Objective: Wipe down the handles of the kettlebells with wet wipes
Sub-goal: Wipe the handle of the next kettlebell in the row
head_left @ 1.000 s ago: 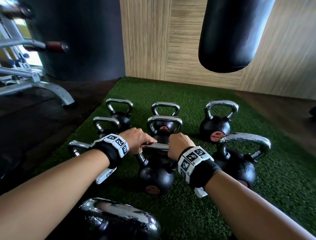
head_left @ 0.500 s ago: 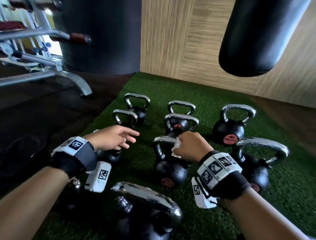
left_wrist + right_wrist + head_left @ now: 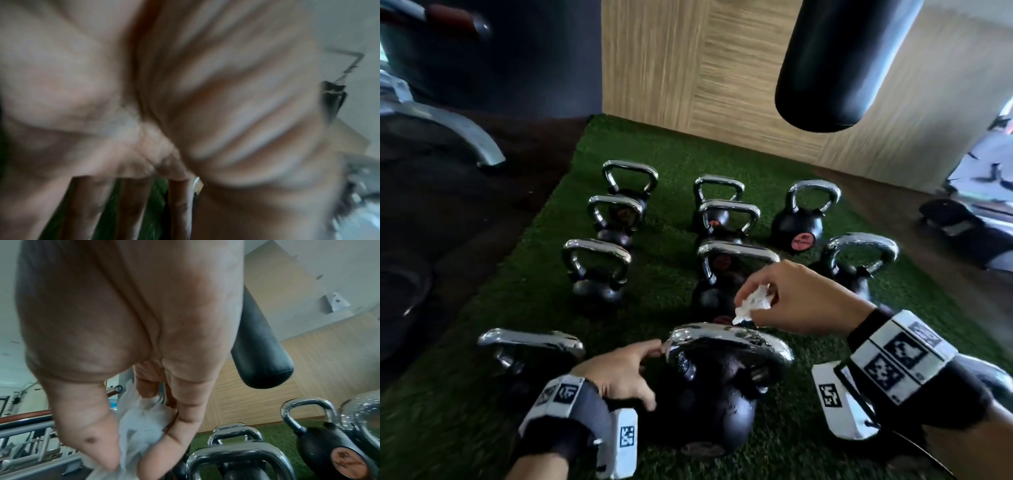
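Note:
Several black kettlebells with chrome handles stand in rows on green turf [image 3: 808, 394]. The nearest, largest kettlebell [image 3: 709, 407] has a wide chrome handle [image 3: 726, 341]. My left hand [image 3: 645, 359] reaches to the handle's left end, and a straight fingertip touches it. In the left wrist view the left hand [image 3: 164, 113] is a blur. My right hand [image 3: 787, 294] hovers just above that handle and pinches a crumpled white wet wipe [image 3: 751, 305]. The right wrist view shows the wipe [image 3: 141, 423] between thumb and fingers of the right hand [image 3: 129, 462].
A black punching bag [image 3: 839, 61] hangs at the upper right before a wooden wall [image 3: 688, 68]. A machine's metal leg [image 3: 465, 137] stands on the dark floor at left. Another kettlebell [image 3: 530, 342] sits just left of my left hand.
Both hands have come back from the middle kettlebell to the nearest large one. The right hand lifted the wipe off the middle handle. The left hand dropped to the near handle's left end.

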Available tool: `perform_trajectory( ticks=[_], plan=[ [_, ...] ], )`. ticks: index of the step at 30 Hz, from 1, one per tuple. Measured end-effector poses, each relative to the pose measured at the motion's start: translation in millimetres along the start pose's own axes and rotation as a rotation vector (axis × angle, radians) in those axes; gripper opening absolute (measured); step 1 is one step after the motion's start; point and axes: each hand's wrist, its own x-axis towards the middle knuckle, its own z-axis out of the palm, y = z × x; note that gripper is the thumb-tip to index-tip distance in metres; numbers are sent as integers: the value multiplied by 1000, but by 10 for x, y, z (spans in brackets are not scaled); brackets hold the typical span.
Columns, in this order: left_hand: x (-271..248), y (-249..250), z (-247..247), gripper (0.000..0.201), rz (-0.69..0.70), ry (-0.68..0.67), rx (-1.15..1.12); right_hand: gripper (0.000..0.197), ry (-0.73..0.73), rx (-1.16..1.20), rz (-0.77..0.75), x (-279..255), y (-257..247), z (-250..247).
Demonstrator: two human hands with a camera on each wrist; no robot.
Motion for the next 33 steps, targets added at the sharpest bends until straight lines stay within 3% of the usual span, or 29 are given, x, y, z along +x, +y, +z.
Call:
perform_trajectory(
  ticks=[2,3,5,7,12,14,17,21,24,29,33],
  plan=[
    [24,-58,192,113,57,-42,-95,21,16,4,42,-133,-101,15],
    [59,-74,291,102,111,-11,-211,23,28,24,62,-198,-137,17],
    [123,-28,495,62,185,79,-492,23,51,92,103,-333,-204,20],
    [157,73,684,45,206,165,-669,22,60,114,117,-423,-249,21],
    [278,215,1028,66,84,510,-722,22,129,84,56,-510,-76,151],
    [317,212,1092,58,101,568,-754,19,171,72,22,-508,56,223],
    [328,216,1118,45,149,593,-777,22,257,78,-60,-492,201,289],
    [333,238,1145,55,169,626,-792,33,364,210,-148,-514,270,292],
    [352,230,1159,58,181,665,-818,29,374,248,-171,-510,276,356],
    [363,266,1186,25,172,701,-840,22,349,204,-264,-416,205,445],
    [349,319,1202,21,116,753,-868,21,276,149,-274,-361,110,533]
  ],
)
